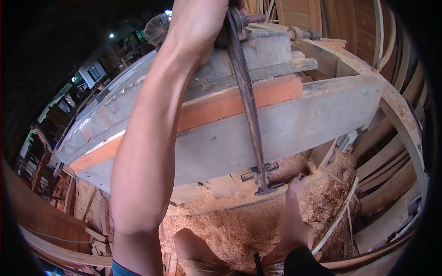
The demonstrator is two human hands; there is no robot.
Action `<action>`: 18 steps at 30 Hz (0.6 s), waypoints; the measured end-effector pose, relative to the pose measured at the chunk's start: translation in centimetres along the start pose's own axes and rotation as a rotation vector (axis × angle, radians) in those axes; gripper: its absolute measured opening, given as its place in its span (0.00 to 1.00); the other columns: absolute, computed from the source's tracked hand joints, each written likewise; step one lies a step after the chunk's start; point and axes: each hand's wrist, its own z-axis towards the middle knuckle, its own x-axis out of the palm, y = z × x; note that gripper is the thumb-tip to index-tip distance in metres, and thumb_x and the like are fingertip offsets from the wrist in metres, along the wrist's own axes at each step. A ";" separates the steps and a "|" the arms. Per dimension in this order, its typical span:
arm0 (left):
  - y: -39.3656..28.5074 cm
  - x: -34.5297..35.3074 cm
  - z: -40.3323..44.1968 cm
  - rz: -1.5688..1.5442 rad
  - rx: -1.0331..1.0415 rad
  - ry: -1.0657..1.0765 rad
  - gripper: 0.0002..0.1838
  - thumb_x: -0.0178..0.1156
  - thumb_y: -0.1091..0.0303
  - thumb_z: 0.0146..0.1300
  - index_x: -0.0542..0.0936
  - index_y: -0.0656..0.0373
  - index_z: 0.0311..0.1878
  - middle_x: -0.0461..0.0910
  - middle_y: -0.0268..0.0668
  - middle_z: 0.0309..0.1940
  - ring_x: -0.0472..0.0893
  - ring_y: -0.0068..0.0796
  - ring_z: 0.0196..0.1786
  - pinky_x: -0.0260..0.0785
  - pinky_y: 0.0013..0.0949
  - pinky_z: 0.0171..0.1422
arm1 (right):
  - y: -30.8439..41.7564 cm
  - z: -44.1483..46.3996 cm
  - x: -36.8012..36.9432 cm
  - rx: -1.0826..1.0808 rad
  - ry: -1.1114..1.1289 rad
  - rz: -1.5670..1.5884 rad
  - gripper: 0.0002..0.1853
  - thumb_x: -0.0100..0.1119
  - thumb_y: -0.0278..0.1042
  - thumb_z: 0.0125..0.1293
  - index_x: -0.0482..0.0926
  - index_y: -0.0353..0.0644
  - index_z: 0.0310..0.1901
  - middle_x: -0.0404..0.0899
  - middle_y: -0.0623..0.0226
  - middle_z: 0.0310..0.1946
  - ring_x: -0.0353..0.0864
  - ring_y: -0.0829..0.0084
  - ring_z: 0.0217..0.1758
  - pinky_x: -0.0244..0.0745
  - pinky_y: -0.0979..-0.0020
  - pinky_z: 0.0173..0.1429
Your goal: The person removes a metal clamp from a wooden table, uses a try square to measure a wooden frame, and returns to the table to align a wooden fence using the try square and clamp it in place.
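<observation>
One clamp (248,106) crosses orange plank (212,110); left hand (205,18) near screw (256,18), fingers' grip unclear; beam edge (322,135) extends rightward

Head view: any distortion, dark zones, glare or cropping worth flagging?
Head view: wide fisheye look, corners fading to black; head view: upper-left background largely lost in shadow, with a small bright light blown out; head view: left hand cut by the top edge, so its grip is unreadable; head view: clamp bar clear, sawdust well lit.
</observation>
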 end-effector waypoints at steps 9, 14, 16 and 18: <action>0.2 -0.1 -0.5 0.238 0.123 -0.135 0.10 0.62 0.67 0.52 0.77 0.64 0.25 0.77 0.34 0.20 0.74 0.24 0.24 0.67 0.34 0.31 | 3.3 -2.3 0.8 0.735 0.872 1.312 0.13 0.44 0.52 0.80 0.69 0.52 0.43 0.73 0.72 0.23 0.74 0.74 0.25 0.67 0.69 0.28; 0.6 -0.1 -0.2 -0.002 0.174 -0.080 0.08 0.63 0.69 0.50 0.77 0.63 0.23 0.76 0.35 0.18 0.73 0.24 0.22 0.67 0.35 0.28 | 13.5 -14.1 -6.7 0.945 0.653 0.861 0.25 0.42 0.65 0.76 0.75 0.53 0.54 0.79 0.76 0.39 0.77 0.78 0.41 0.72 0.72 0.47; 0.6 -0.2 -0.1 -0.001 0.180 -0.096 0.07 0.61 0.73 0.49 0.76 0.68 0.26 0.77 0.37 0.19 0.76 0.26 0.22 0.69 0.35 0.28 | 15.0 -15.9 -6.3 1.018 0.572 0.833 0.29 0.42 0.70 0.74 0.76 0.53 0.56 0.79 0.76 0.43 0.76 0.78 0.43 0.72 0.72 0.50; 1.4 0.3 0.6 -0.080 0.215 -0.121 0.08 0.60 0.74 0.48 0.75 0.71 0.27 0.75 0.37 0.19 0.76 0.26 0.22 0.70 0.35 0.28 | 14.5 -17.2 -4.8 1.100 0.521 0.920 0.34 0.42 0.75 0.71 0.75 0.52 0.58 0.79 0.75 0.45 0.76 0.79 0.43 0.71 0.71 0.53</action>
